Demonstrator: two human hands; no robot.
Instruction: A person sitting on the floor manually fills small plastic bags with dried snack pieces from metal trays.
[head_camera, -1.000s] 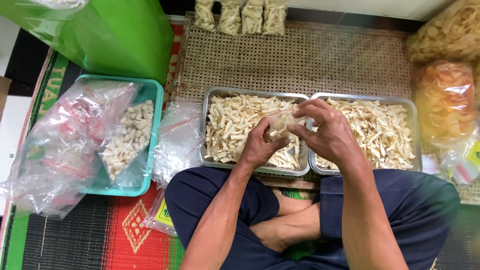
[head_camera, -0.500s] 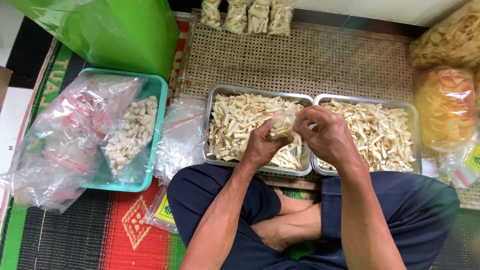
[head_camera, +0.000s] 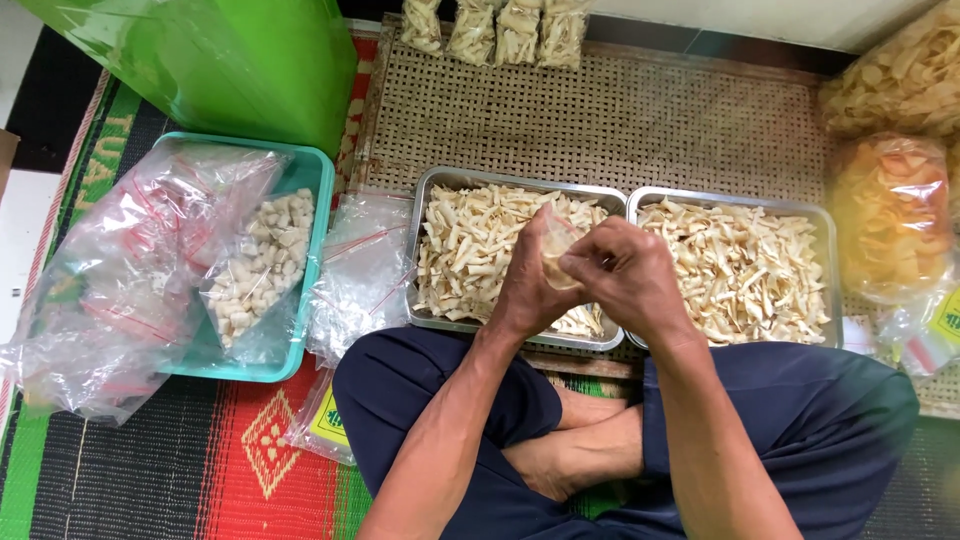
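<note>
1. Teal plastic tub (head_camera: 318, 170): sits on the striped mat at left, holding pale cube-shaped snack pieces (head_camera: 262, 262) and loose clear bags.
2. Stack of empty clear bags (head_camera: 360, 275): lies between the tub and the metal trays.
3. Green plastic bag (head_camera: 230, 60): stands behind the tub.
4. Four filled small packets (head_camera: 495, 30): lined up at the far edge of the woven mat (head_camera: 640, 120).
5. Large bags of crackers (head_camera: 890, 215): stacked at right, one orange, one pale.
6. Striped floor mat (head_camera: 200, 470): red, green and black.

Bare woven mat (head_camera: 640, 120) beyond 2 trays (head_camera: 520, 190) (snack bags (head_camera: 495, 25) behind).
</note>
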